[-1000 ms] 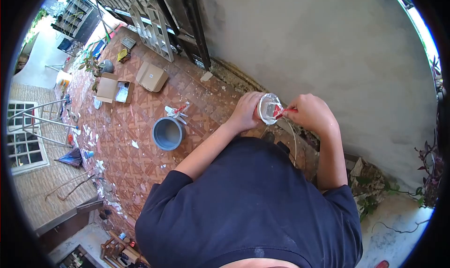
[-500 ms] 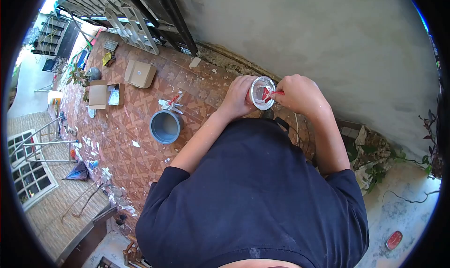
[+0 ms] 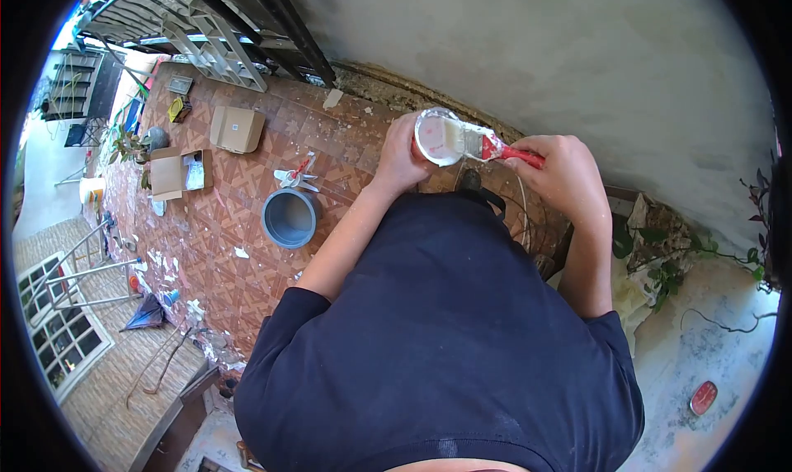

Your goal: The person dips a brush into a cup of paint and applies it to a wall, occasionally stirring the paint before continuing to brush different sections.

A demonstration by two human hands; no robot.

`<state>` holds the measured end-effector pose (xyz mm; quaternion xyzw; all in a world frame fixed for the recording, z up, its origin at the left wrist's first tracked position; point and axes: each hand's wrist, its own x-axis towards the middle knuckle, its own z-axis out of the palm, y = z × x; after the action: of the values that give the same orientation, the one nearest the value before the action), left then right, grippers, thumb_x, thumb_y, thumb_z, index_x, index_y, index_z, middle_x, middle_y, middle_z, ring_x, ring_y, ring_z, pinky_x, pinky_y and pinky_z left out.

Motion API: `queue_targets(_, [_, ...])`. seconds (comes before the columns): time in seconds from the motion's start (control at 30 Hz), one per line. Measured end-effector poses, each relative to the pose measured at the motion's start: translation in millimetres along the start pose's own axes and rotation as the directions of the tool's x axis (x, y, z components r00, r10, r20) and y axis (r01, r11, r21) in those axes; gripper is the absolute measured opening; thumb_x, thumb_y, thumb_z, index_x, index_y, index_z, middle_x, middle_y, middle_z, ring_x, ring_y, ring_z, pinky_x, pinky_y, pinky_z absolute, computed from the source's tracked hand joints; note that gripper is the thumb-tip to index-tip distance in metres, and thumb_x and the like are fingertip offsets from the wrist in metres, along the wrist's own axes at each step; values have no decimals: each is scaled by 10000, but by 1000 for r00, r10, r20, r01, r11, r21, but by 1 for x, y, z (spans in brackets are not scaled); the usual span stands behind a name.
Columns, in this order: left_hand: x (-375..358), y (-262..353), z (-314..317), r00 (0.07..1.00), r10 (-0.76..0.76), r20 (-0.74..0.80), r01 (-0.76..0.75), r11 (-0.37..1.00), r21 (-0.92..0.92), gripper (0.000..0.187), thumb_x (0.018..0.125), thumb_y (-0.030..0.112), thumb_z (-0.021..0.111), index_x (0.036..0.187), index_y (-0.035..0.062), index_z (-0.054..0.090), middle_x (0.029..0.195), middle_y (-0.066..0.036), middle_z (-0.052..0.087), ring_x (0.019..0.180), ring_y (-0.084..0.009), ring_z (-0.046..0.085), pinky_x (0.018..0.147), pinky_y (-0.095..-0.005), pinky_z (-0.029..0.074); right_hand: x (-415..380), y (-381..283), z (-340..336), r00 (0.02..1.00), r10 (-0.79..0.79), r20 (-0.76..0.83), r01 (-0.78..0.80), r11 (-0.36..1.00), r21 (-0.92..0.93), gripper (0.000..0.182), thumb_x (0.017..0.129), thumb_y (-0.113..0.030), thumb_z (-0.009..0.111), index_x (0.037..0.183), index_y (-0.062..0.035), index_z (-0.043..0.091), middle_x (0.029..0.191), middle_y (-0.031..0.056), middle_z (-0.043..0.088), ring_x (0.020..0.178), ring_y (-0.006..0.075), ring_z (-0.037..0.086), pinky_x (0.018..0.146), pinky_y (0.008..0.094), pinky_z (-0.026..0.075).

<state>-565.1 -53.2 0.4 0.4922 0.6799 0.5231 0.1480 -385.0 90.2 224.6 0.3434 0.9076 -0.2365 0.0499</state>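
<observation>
My left hand is wrapped round the side of a small paint cup, whose rim is smeared white and whose inside shows whitish paint. In my right hand is the red handle of a paintbrush. White paint coats the brush's metal band and bristles, and the bristle end lies over the cup's right rim. Both hands are in front of my dark shirt, near the plastered wall.
A grey-blue bucket stands on the paint-spattered tiled floor, with a white-and-red item beside it. Cardboard boxes, a ladder and a dark railing are farther off. Plants grow at the right.
The brush has come up out of the cup towards the right, so its painted head now shows. My right hand has moved right and slightly down; the cup has shifted left and up.
</observation>
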Motion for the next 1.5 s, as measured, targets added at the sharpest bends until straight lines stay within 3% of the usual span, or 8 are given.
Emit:
queue_targets(0.23, [8, 6, -1, 997, -49, -58, 42, 993, -113, 763, 598, 115, 883, 1291, 47, 572, 1251, -153, 626, 1194, -368, 587, 1047, -453, 459, -20, 6, -20, 993, 15, -121, 4, 988, 151, 260, 816, -233, 770, 1002, -51, 777, 820, 170, 723, 726, 337, 684, 705, 380, 540])
queue_targets(0.5, [5, 1, 9, 994, -22, 104, 39, 985, -168, 842, 669, 144, 937, 1378, 38, 496, 1330, -122, 601, 1267, -266, 581, 1080, -403, 460, -34, 32, 6, 988, 154, 8, -145, 909, 392, 308, 886, -245, 749, 1073, -1, 754, 807, 173, 724, 691, 205, 677, 689, 319, 528])
queue_targets(0.67, [-2, 1, 20, 986, -73, 151, 117, 946, -304, 815, 704, 85, 884, 1398, 30, 460, 1344, -139, 581, 1270, -289, 569, 1096, -409, 440, -44, 50, 32, 981, 188, 59, -190, 830, 525, 313, 916, -252, 733, 1095, 4, 748, 773, 148, 712, 687, 128, 630, 670, 310, 513])
queue_targets(0.83, [-2, 2, 24, 963, -111, 246, 201, 903, -379, 785, 718, 56, 853, 1394, 24, 456, 1336, -137, 569, 1288, -284, 557, 1095, -398, 437, -51, 47, 38, 973, 223, 57, -220, 828, 516, 307, 953, -294, 686, 1085, -23, 746, 696, 173, 652, 596, 206, 593, 625, 331, 492])
queue_targets(1.07, [-6, 0, 26, 920, -175, 351, 290, 907, -307, 713, 754, 56, 829, 1386, 10, 501, 1341, -141, 607, 1263, -265, 595, 1081, -378, 459, -56, 52, 48, 937, 316, 150, -341, 728, 595, 284, 968, -309, 657, 1079, -71, 764, 593, 131, 559, 538, 186, 491, 566, 348, 435])
queue_targets(1.17, [-8, 0, 29, 908, -200, 367, 311, 911, -272, 687, 755, 83, 849, 1367, 18, 544, 1310, -133, 653, 1229, -249, 632, 1041, -371, 494, -60, 56, 51, 938, 312, 154, -341, 741, 579, 295, 998, -238, 630, 1131, -5, 752, 651, 33, 618, 577, 88, 571, 561, 281, 482])
queue_targets(1.37, [1, 11, 35, 866, -219, 450, 345, 912, -220, 686, 747, 87, 880, 1352, 13, 566, 1308, -114, 669, 1207, -213, 646, 1024, -354, 509, -76, 56, 51, 876, 448, 179, -453, 635, 626, 274, 970, -293, 647, 1096, -83, 770, 604, 102, 581, 551, 167, 512, 573, 342, 442])
queue_targets(1.5, [6, 14, 54, 860, -169, 482, 332, 902, -275, 681, 752, 59, 870, 1353, 12, 553, 1323, -109, 657, 1218, -208, 635, 1042, -354, 499, -90, 62, 49, 852, 495, 171, -478, 601, 641, 278, 970, -278, 648, 1097, -61, 766, 607, 87, 584, 557, 141, 508, 570, 328, 440])
